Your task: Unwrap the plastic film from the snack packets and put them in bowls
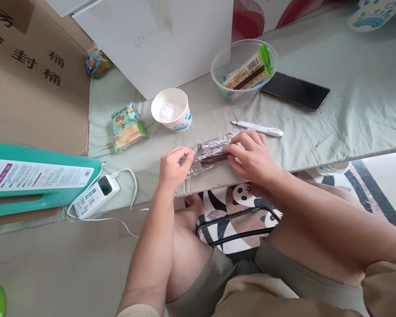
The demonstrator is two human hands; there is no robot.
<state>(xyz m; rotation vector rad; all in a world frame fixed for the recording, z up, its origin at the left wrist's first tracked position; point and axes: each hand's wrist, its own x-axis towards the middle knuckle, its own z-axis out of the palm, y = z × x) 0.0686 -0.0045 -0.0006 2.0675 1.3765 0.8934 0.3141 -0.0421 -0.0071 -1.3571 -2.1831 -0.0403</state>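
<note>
A dark brown bar in clear crinkled plastic film point(214, 148) lies near the front edge of the cloth-covered table. My left hand point(176, 165) pinches the film at its left end, thumb against forefinger. Over the bar's right end rests my right hand point(251, 156), fingers curled onto the wrapped bar. Just beyond the right hand is a white craft knife point(257, 128). A paper cup point(171, 110) with crumpled clear film inside stands behind the left hand.
A clear bowl point(244, 72) holds wrapped snack bars, beside a black phone point(296, 90). Two wrapped snacks point(128, 127) lie left of the cup. A white power bank point(97, 196) with a cable sits by a teal container point(36, 180). Boxes stand behind.
</note>
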